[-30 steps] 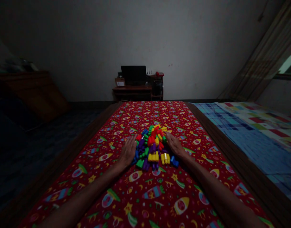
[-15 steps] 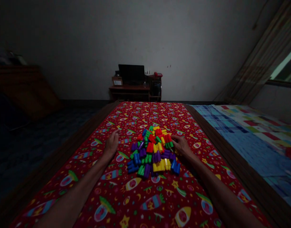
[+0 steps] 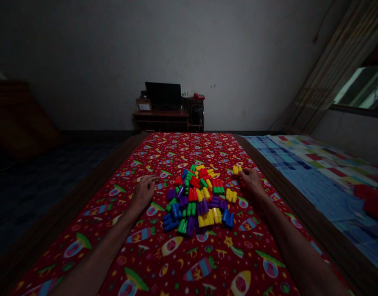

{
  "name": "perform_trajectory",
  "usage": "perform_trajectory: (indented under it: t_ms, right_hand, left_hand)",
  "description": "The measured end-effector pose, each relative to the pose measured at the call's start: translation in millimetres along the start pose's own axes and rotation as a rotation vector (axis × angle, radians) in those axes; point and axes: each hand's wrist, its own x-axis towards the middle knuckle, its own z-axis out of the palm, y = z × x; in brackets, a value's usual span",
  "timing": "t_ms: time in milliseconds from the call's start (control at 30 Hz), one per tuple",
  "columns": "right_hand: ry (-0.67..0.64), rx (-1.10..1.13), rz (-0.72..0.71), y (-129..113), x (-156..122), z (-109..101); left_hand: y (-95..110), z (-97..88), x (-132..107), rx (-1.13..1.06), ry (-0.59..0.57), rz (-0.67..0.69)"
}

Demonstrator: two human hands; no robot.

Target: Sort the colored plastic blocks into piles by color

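A loose pile of plastic building blocks (image 3: 191, 194) in red, green, yellow, blue and purple lies on a red patterned cloth (image 3: 195, 263). Right of the pile, my right hand (image 3: 252, 183) pinches a yellow building block (image 3: 237, 169) at its fingertips. Another yellow block (image 3: 231, 195) lies on the cloth between that hand and the pile. A joined red and green block (image 3: 218, 187) is at the pile's right side. My left hand (image 3: 143, 192) rests on the cloth left of the pile, fingers loosely stretched out, holding nothing.
A bed with blue and checked covers (image 3: 287, 164) adjoins the table on the right. Beyond the far edge stands a desk (image 3: 161, 116) with a monitor (image 3: 163, 95) and a red telephone (image 3: 199, 96). A dark wooden cabinet (image 3: 22, 117) is at left.
My right hand has moved right and away from the pile, now with a yellow block. A second yellow block now shows beside the pile. The view has turned slightly right.
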Motion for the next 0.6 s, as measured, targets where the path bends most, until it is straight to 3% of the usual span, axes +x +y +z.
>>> perform_trajectory:
  t_ms: [233, 367, 467, 600]
  right_hand:
    - [0.139, -0.159, 0.179, 24.0, 39.3, -12.1]
    - [0.144, -0.183, 0.085, 16.9, 35.6, -13.9]
    - [-0.029, -0.269, -0.066, -0.5, 29.2, -24.3]
    - [-0.574, -0.374, -0.244, -38.0, 13.0, -36.2]
  left_hand:
    - [-7.1, 3.6, 0.9, -0.009, 0.016, 0.012]
    - [-8.3, 2.6, 0.8, 0.004, -0.009, 0.009]
    - [-7.9, 2.5, 0.1, 0.003, 0.003, 0.021]
    - [-7.4, 2.5, -0.4, 0.012, -0.004, 0.021]
